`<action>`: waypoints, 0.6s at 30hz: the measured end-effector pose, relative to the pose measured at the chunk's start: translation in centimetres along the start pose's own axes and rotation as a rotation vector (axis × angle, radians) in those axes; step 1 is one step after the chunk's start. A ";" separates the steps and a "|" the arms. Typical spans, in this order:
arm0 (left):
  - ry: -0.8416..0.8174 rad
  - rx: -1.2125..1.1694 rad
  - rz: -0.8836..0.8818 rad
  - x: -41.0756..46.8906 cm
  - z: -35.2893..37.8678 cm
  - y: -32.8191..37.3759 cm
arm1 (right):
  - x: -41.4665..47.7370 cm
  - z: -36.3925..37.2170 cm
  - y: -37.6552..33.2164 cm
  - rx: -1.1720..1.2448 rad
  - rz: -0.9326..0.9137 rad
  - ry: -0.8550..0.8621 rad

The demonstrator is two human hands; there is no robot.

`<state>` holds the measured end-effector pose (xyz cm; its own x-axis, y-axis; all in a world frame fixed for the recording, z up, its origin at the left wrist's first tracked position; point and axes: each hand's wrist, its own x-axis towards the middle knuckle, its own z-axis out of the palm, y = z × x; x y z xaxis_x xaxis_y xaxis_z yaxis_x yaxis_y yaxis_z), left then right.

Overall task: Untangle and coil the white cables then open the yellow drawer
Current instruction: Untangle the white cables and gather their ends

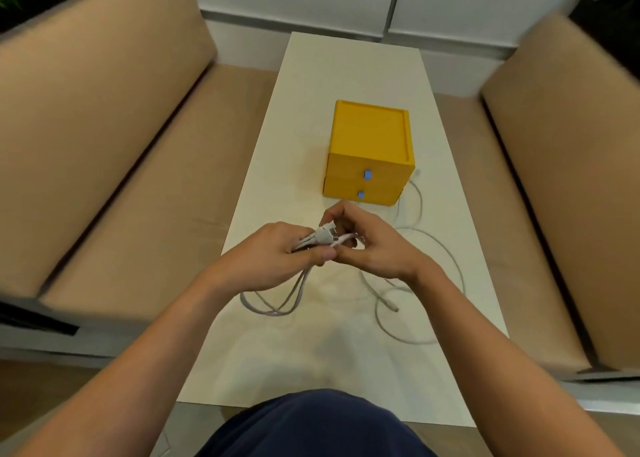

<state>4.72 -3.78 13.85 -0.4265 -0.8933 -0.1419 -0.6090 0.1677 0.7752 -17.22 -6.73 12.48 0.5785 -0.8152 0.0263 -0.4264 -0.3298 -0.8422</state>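
I see the white cables (427, 248) as thin, pale cords, hard to pick out against the white table (311, 86). One bundle is gathered above the table's middle: several strands pinched together with a grey-white plug end (323, 236) sticking out where the two hands meet. From that bundle, long loops (277, 304) hang down and rest on the table just below my left hand (280, 255). That hand is clenched around the gathered strands, thumb pressed on top. My right hand (367, 245) meets it from the other side, fingers curled and pinching the cable near the plug. To the right, more cable lies loose in wide curves on the table, one free end (391, 306) pointing down-right, another strand running up beside the yellow drawer unit (369, 151). That unit is a small yellow box with two stacked drawers, both closed, each with a small blue pull; it sits just beyond the hands. Tan sofas (104, 145) flank the table.
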 end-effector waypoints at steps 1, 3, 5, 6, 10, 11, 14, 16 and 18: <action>-0.025 0.033 0.005 0.0 0.2 0.2 | -0.1 -0.5 0.3 0.015 0.026 -0.036; -0.068 0.096 0.002 0.0 0.8 0.6 | -0.3 -1.4 0.9 0.040 0.076 -0.114; -0.064 0.139 -0.015 -0.1 1.0 0.8 | -0.5 -2.0 1.9 -0.089 0.123 -0.205; -0.052 0.139 -0.030 -0.1 0.8 0.8 | -0.5 -2.2 2.7 -0.218 0.134 -0.246; -0.048 -0.025 -0.083 -1.3 -0.7 1.1 | -0.8 -2.8 7.0 -0.546 0.176 -0.205; -0.043 -0.058 -0.080 -1.6 -1.1 1.3 | -1.1 -3.0 8.0 -0.585 0.219 -0.178; -0.037 -0.013 -0.093 -2.2 -1.8 1.8 | -1.8 -3.3 10.9 -0.808 0.257 0.022; -0.046 0.082 -0.133 -2.0 -1.9 1.5 | -2.0 -3.9 11.0 -0.883 0.318 0.226; -0.035 0.171 -0.178 -1.7 -1.5 0.9 | -1.8 -5.2 10.1 -0.870 0.496 0.337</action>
<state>5.92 -2.71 15.74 -0.3234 -0.9008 -0.2898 -0.7796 0.0801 0.6211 -26.19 -11.07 6.73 0.0362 -0.9983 0.0455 -0.9910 -0.0417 -0.1272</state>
